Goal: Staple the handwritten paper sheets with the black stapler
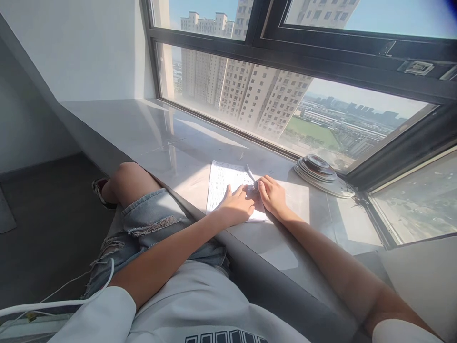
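Note:
A white sheet of paper covered with rows of small dark marks lies on the pale window ledge. My right hand is closed round a slim light pen at the paper's right side, the pen's upper part leaning up and left. Flat on the lower part of the sheet rests my left hand, its fingers spread and pointing right, close to the right hand. The pen's tip is hidden by the fingers and shadow.
A stack of plates or discs stands on the ledge at the right, by the window frame. My bent knee is at the ledge's left edge. A white cable runs at lower left.

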The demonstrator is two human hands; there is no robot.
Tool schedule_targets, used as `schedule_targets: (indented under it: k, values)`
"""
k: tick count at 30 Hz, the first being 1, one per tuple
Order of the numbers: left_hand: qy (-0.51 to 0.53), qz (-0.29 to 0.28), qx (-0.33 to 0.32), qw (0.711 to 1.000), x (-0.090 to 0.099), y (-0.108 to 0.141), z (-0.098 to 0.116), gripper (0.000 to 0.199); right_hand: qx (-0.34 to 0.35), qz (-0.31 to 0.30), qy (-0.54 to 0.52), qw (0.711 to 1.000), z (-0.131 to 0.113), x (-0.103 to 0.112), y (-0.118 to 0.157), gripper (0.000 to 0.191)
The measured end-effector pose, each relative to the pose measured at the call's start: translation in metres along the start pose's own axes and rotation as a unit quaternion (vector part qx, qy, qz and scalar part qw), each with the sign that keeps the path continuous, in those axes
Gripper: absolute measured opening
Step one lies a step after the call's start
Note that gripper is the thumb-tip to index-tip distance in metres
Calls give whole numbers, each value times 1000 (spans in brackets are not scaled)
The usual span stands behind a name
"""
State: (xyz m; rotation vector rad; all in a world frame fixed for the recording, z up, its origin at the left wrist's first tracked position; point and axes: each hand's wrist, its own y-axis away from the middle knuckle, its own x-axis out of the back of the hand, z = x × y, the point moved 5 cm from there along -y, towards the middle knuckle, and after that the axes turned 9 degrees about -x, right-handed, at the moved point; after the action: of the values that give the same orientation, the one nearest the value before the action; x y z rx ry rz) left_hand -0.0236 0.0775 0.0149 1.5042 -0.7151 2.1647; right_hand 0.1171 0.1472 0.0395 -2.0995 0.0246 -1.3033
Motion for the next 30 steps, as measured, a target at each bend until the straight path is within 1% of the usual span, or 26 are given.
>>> schedule_targets:
  k: [6, 10, 16, 20, 26, 30]
  values:
    - [-3, -4, 11, 1000, -4, -3, 1, 50, 18, 2, 15, 1000, -2, -1, -1, 47]
    - [-5, -6, 18, 1000, -6, -4, 2, 52, 36, 8, 45, 998, -3, -3, -1, 49]
    - [7, -15, 12, 1000, -7, -6, 1, 53, 53, 6, 84, 995, -3, -7, 0, 49]
    - [5, -16, 12, 1000, -7, -6, 0, 54, 46, 9, 82, 995, -3, -6, 0, 48]
    - [-4, -5, 5, 1000, -5, -3, 3, 50, 9, 11, 26, 1000, -2, -3, -2, 49]
    - [-5, 1, 9, 1000, -5, -2, 3, 50, 16, 15, 39, 999, -2, -4, -2, 49]
